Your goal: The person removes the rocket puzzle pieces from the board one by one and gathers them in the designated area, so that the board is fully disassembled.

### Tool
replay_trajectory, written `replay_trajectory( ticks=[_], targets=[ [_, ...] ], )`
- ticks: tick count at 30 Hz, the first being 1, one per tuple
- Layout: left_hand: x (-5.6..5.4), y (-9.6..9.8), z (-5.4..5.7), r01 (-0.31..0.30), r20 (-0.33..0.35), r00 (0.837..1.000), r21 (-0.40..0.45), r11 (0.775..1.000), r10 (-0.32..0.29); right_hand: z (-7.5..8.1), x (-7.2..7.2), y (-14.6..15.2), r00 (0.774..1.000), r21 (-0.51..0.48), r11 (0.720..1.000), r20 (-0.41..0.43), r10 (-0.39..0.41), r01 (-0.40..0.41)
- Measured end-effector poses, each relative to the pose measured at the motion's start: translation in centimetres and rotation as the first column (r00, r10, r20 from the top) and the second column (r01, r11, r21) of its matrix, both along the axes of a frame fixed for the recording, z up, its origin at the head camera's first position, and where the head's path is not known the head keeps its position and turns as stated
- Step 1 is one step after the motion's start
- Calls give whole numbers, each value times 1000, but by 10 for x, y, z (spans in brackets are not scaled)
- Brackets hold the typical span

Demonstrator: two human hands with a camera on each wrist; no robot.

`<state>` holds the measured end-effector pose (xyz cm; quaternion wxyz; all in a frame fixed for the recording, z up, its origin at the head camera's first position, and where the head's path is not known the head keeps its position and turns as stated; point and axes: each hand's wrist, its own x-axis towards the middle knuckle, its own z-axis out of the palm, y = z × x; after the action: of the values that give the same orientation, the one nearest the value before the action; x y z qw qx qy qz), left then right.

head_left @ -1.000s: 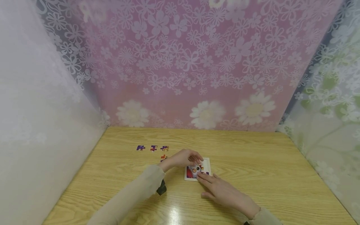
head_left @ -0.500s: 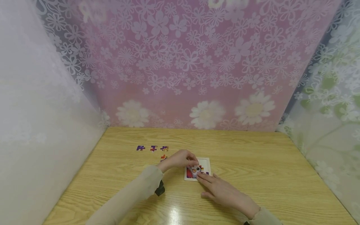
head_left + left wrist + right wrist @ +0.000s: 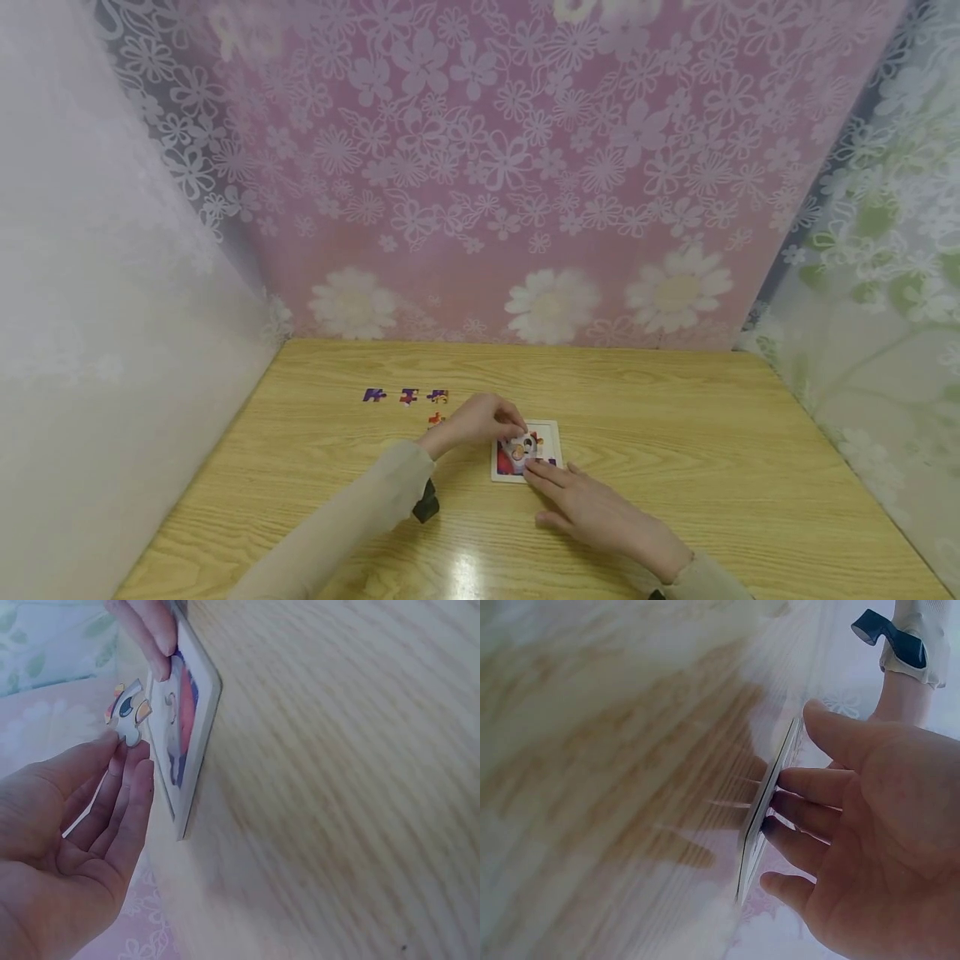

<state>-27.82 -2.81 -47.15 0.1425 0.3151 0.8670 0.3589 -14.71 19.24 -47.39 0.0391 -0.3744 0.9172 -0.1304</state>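
My left hand (image 3: 483,419) is over the far left part of a small white-framed jigsaw tray (image 3: 557,442). Between thumb and fingertips it pinches a jigsaw piece (image 3: 130,727), white with a dark eye and orange patches, tilted above the tray in the left wrist view. Fitted pieces in red, purple and white fill the tray's near left part, while part of its white base shows at the right. My right hand (image 3: 588,508) lies at the near right corner with fingers straight, its fingertips (image 3: 781,778) at the tray's edge in the right wrist view.
Loose jigsaw pieces lie left of the tray: a purple one (image 3: 374,395), a purple and red one (image 3: 408,397), a purple and yellow one (image 3: 438,397), and an orange one (image 3: 437,418) partly behind my left wrist. Flowered cloth walls (image 3: 480,208) enclose the wooden table (image 3: 637,400).
My left hand has moved slightly left, its fingers drawing closer to the thumb. The eye piece has shifted up a little from the fitted picture. My right hand has stayed in place.
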Motion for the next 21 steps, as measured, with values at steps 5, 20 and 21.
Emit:
replay_trajectory(
  ticks=[5,20,21],
  targets=[
    [-2,-6,6,-18,34,999,23,1000,17,0,0,0,1000,4,1000,-7,3,-3],
    [-8,-32,3,-87,141,988,173,981,62,1,1,-2,1000,1,1000,6,-2,2],
    [-9,-35,2,-94,146,987,179,979,68,1,1,-2,1000,2,1000,4,-2,2]
  ],
)
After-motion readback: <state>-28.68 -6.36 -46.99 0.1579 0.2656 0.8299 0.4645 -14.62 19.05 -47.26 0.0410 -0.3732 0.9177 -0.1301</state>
